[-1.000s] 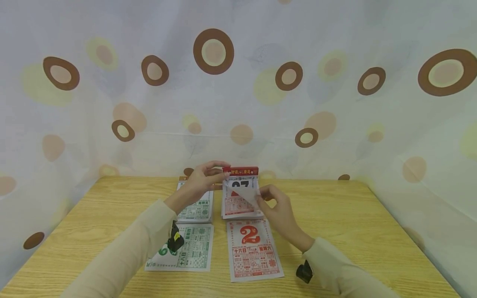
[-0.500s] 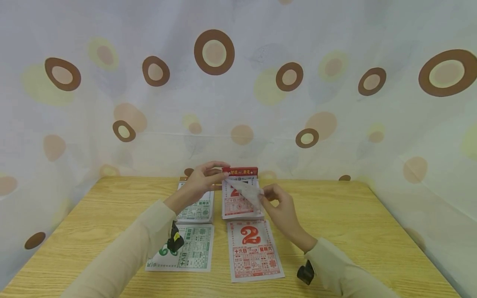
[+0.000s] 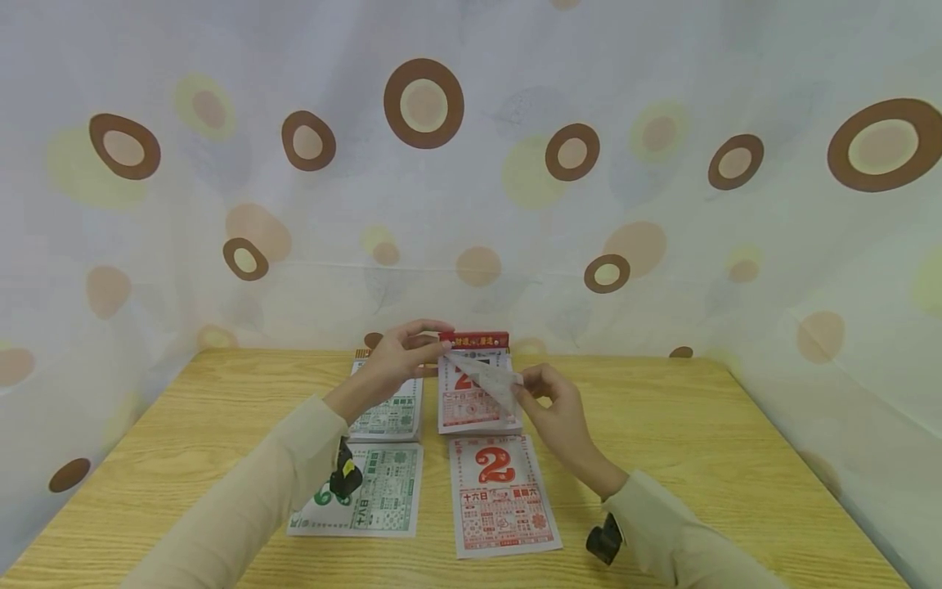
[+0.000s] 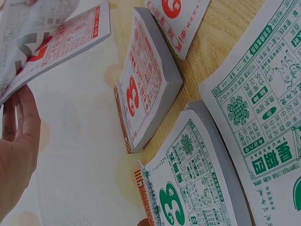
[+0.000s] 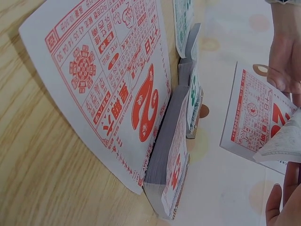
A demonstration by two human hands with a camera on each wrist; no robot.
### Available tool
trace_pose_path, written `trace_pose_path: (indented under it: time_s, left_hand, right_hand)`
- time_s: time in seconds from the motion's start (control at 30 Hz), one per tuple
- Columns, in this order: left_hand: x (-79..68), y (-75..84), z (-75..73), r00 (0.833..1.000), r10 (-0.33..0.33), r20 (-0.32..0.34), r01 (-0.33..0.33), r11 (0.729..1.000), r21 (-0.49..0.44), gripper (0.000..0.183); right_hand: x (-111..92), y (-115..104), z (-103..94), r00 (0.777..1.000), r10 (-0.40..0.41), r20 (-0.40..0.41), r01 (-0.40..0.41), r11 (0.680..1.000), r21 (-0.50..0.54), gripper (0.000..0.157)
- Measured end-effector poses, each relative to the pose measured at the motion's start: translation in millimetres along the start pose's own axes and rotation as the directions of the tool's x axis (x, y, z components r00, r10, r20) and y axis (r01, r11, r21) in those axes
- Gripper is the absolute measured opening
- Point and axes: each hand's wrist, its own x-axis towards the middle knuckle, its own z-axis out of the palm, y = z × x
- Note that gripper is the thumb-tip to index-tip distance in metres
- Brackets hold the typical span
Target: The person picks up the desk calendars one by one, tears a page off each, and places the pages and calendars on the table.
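My left hand (image 3: 401, 353) grips the upper left of a small tear-off calendar (image 3: 477, 339) with a red band along its top. In the wrist views this calendar is held up above the table. My right hand (image 3: 553, 409) pinches the right corner of its top sheet (image 3: 495, 378), which is folded diagonally across the page, thin and pale on its back. Under the fold shows a page with red print, its big number partly covered. In the right wrist view the turned-back sheet (image 5: 281, 141) curls between both hands, still joined at the calendar's top.
On the wooden table (image 3: 662, 458) lie two thick calendar pads, a green-printed pad (image 4: 188, 174) and a red-printed pad (image 4: 146, 70). In front of them lie a loose green sheet (image 3: 390, 491) and a loose red sheet (image 3: 504, 499) marked 2. A patterned cloth (image 3: 471, 204) hangs behind.
My right hand has drawn the sheet's corner slightly up and right, and the fold now covers more of the page's big number. My left hand has stayed in place on the calendar.
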Motion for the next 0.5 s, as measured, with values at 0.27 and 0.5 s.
trace_pose_path:
  time_s: [0.27, 0.5]
  left_hand:
    - [1.1, -0.6, -0.9, 1.000, 0.001, 0.000, -0.001, 1.000, -0.004, 0.034]
    - [2.0, -0.7, -1.1, 1.000, 0.005, -0.005, -0.005, 1.000, -0.002, 0.035]
  right_hand:
    - [0.6, 2.0, -0.5, 0.999, 0.037, 0.001, -0.037, 0.999, 0.014, 0.004]
    - [1.5, 5.1, -1.2, 0.996, 0.089, 0.008, -0.089, 0.995, 0.048, 0.004]
